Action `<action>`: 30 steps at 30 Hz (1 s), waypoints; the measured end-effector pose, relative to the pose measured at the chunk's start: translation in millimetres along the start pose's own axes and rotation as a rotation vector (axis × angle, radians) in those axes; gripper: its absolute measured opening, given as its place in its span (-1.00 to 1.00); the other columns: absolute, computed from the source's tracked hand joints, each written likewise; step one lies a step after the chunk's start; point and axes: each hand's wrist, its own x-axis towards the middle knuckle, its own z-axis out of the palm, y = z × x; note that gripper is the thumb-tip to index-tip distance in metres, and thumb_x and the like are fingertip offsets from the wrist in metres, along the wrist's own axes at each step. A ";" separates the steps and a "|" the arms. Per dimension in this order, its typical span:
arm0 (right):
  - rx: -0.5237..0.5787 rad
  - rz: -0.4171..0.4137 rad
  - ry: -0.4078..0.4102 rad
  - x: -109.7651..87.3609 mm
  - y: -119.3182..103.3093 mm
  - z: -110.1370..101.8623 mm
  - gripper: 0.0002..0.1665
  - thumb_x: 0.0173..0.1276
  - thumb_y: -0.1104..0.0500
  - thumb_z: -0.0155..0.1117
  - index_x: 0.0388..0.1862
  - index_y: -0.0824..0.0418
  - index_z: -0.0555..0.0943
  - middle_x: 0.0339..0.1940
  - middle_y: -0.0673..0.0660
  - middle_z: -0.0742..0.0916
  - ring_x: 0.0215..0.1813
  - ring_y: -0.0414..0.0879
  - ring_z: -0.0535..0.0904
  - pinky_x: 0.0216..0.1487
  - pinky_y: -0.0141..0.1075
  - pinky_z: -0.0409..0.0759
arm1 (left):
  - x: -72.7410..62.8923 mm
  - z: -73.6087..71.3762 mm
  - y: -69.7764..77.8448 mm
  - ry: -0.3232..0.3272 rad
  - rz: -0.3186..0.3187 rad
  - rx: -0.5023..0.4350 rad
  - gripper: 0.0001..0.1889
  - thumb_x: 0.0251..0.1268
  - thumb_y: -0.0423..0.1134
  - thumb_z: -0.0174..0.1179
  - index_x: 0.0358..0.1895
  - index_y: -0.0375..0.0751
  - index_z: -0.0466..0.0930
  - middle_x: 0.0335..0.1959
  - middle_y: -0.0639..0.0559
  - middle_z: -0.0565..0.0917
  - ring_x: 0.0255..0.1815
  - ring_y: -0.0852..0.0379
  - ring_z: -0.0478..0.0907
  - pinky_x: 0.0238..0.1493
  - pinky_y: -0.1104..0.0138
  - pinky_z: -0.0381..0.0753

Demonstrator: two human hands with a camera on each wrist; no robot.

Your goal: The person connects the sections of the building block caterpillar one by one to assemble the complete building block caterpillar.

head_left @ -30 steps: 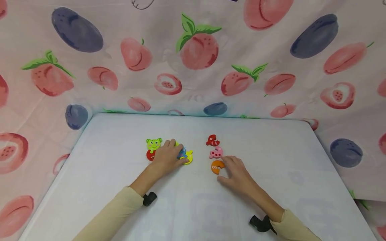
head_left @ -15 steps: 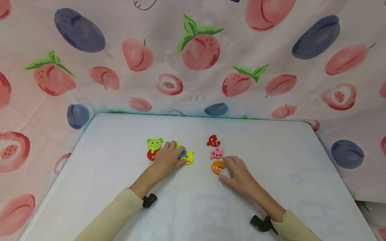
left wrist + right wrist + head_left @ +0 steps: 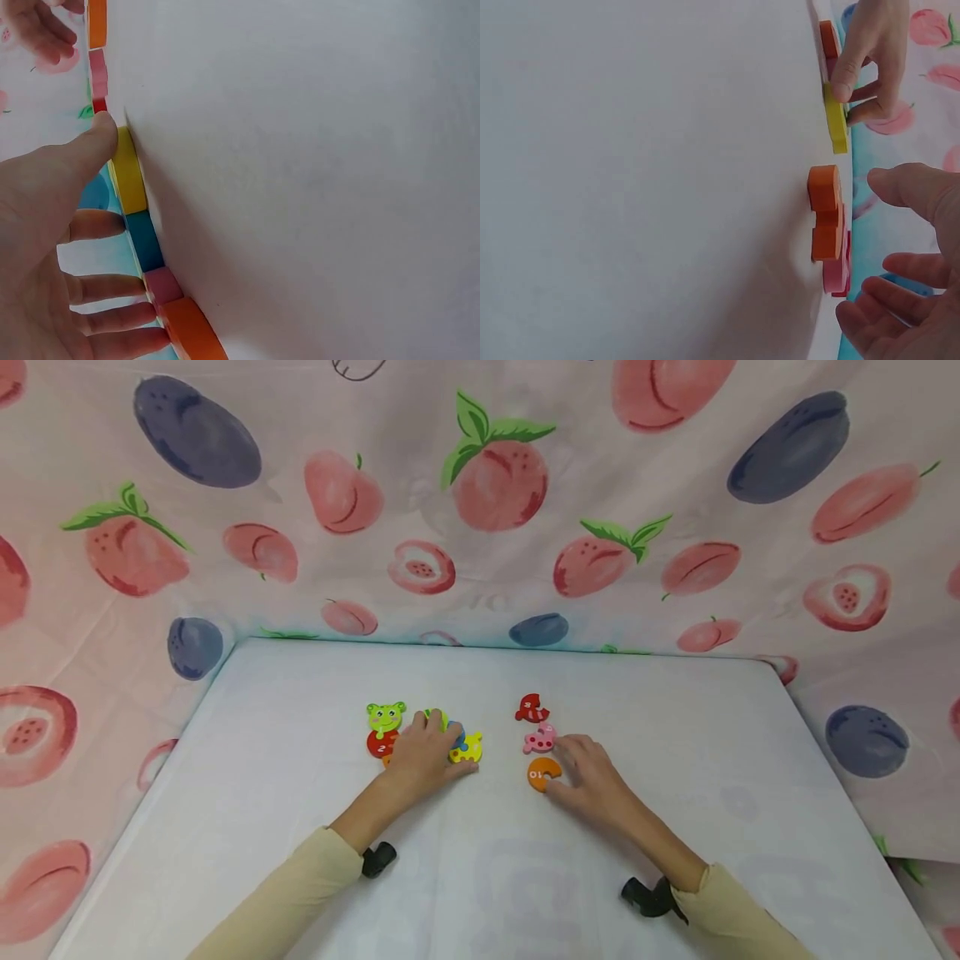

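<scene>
Flat, numbered, caterpillar-like puzzle pieces lie in two groups on the table. In the left group are a green animal-face piece, a red piece marked 2 and a yellow piece. My left hand spreads over this group and hides its middle. In the left wrist view its thumb touches the yellow piece, and its extended fingers reach the blue, pink and orange pieces. Beside the right group, my right hand hovers loosely spread, near the orange piece marked 10. A pink spotted piece and a red piece lie behind that.
A white table carries everything. Behind and beside it hangs a pale pink cloth printed with fruit. Each wrist wears a black camera, such as the left wrist camera.
My left hand has shifted slightly right, showing more of the red piece and a bit of orange below it. My right thumb has come closer to the orange piece marked 10.
</scene>
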 end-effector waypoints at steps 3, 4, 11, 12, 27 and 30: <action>-0.002 -0.013 0.007 5.1 -0.5 -1.8 -0.25 0.22 0.06 0.37 0.34 0.28 0.39 0.32 0.27 0.47 0.33 0.16 0.37 0.24 0.13 0.50 | -0.4 -0.1 0.1 0.002 -0.004 0.016 -0.35 0.08 0.34 0.25 0.08 -0.05 0.52 -0.08 -0.13 0.48 -0.04 -0.04 0.36 -0.30 0.29 0.58; 0.001 -0.015 0.011 6.9 -1.0 -2.5 -0.25 0.21 0.07 0.38 0.34 0.28 0.39 0.31 0.27 0.47 0.32 0.16 0.37 0.24 0.12 0.51 | -0.4 -0.1 -0.1 0.002 -0.003 0.021 -0.35 0.08 0.35 0.24 0.08 -0.05 0.52 -0.08 -0.12 0.48 -0.04 -0.03 0.36 -0.31 0.29 0.58; 0.002 -0.033 0.029 23.6 -1.0 -4.7 -0.27 0.22 0.10 0.40 0.33 0.30 0.39 0.31 0.29 0.48 0.31 0.18 0.39 0.15 0.05 0.59 | 0.0 0.0 -1.5 0.003 0.006 0.020 -0.35 0.09 0.35 0.24 0.09 -0.04 0.54 -0.05 -0.13 0.49 -0.07 -0.02 0.36 -0.31 0.29 0.55; 0.003 -0.037 0.035 27.2 -0.5 -4.8 -0.28 0.23 0.11 0.39 0.32 0.30 0.40 0.31 0.29 0.48 0.31 0.18 0.40 0.16 0.05 0.59 | 0.0 -0.3 -1.6 0.003 0.006 0.017 -0.36 0.09 0.35 0.24 0.10 -0.03 0.54 -0.05 -0.13 0.49 -0.07 -0.01 0.36 -0.30 0.29 0.55; 0.008 -0.181 0.033 80.8 5.5 0.9 -0.55 0.32 0.29 0.23 0.20 0.29 0.56 0.34 0.25 0.53 0.33 0.21 0.39 0.27 0.06 0.50 | -2.1 1.3 -7.0 0.018 0.020 -0.030 -0.40 0.10 0.29 0.28 0.11 -0.01 0.55 0.14 -0.17 0.50 0.09 -0.06 0.39 -0.11 0.23 0.65; -0.040 -0.197 -0.004 86.4 7.8 3.7 -0.57 0.34 0.30 0.21 0.20 0.29 0.57 0.37 0.27 0.50 0.39 0.24 0.34 0.34 0.08 0.43 | -2.9 1.4 -7.9 0.017 0.020 -0.052 -0.39 0.10 0.27 0.29 0.15 0.00 0.54 0.22 -0.18 0.47 0.22 -0.09 0.37 0.07 0.17 0.63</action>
